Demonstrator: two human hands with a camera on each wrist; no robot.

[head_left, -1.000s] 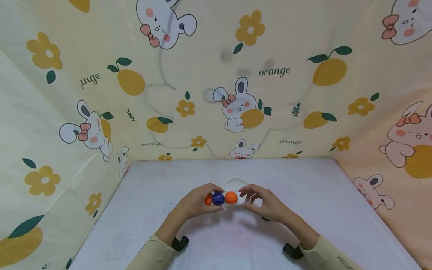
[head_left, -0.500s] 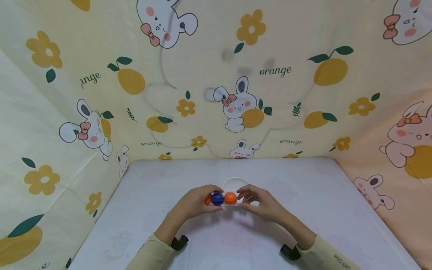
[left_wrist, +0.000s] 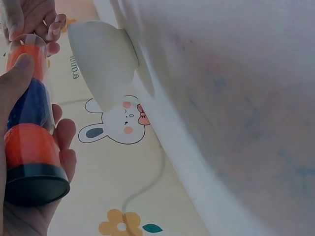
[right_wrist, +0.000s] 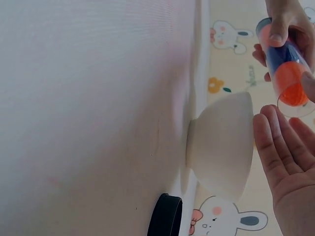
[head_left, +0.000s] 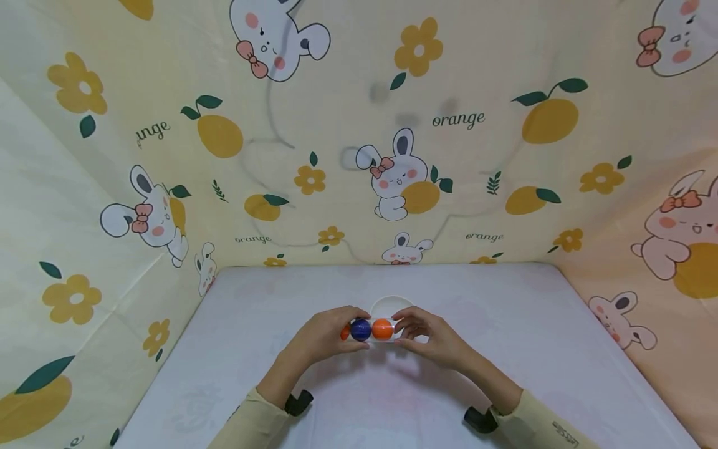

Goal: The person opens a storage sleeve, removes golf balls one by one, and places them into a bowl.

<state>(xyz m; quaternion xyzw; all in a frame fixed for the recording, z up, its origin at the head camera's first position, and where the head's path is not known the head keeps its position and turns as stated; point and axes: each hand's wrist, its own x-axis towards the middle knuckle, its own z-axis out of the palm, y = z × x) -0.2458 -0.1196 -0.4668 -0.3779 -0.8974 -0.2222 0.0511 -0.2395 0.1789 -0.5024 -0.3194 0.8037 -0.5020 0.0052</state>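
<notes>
My left hand (head_left: 328,337) grips a clear tube (right_wrist: 283,64) that lies roughly level above the table. Inside it, an orange ball (left_wrist: 32,145), a dark blue ball (head_left: 361,330) and another orange ball (head_left: 382,328) sit in a row. A black cap (left_wrist: 37,184) closes the end by the left palm; the other end is uncovered. At that uncovered rim is my right hand (head_left: 434,337), its thumb and fingertips around the tube's end and its fingers fairly straight in the right wrist view. Whether they press on the rim is hard to tell.
A white bowl (right_wrist: 221,145) stands on the table just behind the tube and hands. A black round lid (right_wrist: 166,216) lies on the white tabletop (head_left: 269,293) near the right hand. Printed cloth walls (head_left: 348,75) border the back and both sides.
My right hand has shifted slightly left, closer around the tube's uncovered end. The tube and balls have moved a touch left. The left hand keeps its grip.
</notes>
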